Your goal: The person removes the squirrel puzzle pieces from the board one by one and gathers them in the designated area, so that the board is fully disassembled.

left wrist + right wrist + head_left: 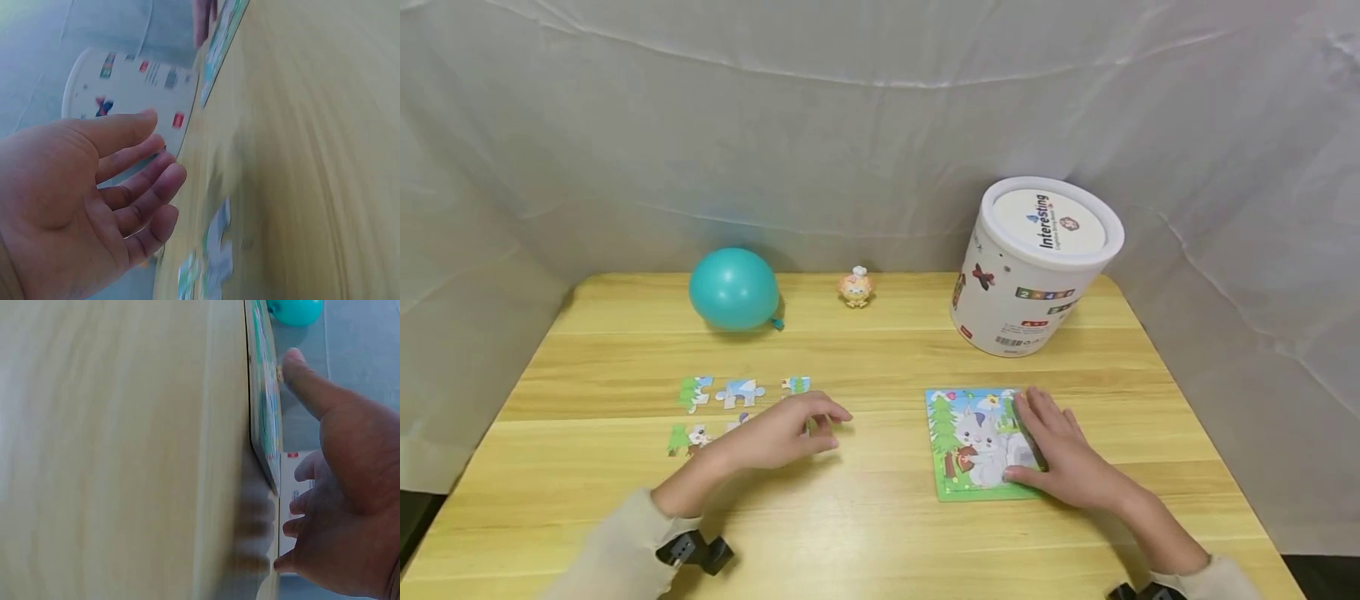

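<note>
My left hand (782, 433) hovers above the table beside several loose puzzle pieces (741, 392), its fingers loosely bent and nothing between them. In the left wrist view, a gap shows between the thumb and fingers of that hand (125, 187). Part of the lower row of pieces is hidden under it. To the right lies a square puzzle board (977, 450) with a grey squirrel, green trees and a brown acorn. My right hand (1067, 458) spreads over the board's right edge, fingers extended. From the right wrist view, its thumb (300, 369) stands out above the board (265, 394).
A teal balloon (734, 289) sits at the back left of the wooden table (865, 533). Near the back middle stands a small figurine with a white hat (856, 288). A large white lidded tub (1022, 275) stands behind the board. Grey cloth (880, 150) hangs around the table.
</note>
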`<state>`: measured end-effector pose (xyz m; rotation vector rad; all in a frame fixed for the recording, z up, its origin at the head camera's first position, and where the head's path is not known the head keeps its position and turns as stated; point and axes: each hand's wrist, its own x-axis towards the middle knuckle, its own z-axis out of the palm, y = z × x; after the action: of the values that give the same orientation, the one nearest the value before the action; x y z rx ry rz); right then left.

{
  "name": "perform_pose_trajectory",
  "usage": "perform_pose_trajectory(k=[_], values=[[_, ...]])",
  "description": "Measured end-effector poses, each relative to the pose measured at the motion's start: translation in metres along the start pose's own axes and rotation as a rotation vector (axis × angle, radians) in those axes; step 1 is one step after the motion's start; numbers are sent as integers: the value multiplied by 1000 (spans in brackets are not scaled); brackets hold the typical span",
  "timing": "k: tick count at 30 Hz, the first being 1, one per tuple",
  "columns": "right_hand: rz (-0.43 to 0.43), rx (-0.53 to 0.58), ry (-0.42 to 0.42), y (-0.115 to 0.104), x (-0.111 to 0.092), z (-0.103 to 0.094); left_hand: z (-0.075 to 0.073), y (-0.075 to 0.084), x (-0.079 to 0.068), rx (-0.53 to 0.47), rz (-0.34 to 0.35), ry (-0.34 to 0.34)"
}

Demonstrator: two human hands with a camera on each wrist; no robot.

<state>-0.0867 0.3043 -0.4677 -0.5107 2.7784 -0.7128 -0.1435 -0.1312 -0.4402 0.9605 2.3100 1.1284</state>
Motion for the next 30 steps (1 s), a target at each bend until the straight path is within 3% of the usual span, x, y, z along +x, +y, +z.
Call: perform_pose_trajectory(k=[9,18,30], values=[[-13,-84,-45,-25,6,10,30,25,37,113,44,-41],[-4,-125,-66,-30,12,15,63,51,80,275,86,-86],[-30,-165,-75,-28,12,17,86,42,104,232,79,-106]])
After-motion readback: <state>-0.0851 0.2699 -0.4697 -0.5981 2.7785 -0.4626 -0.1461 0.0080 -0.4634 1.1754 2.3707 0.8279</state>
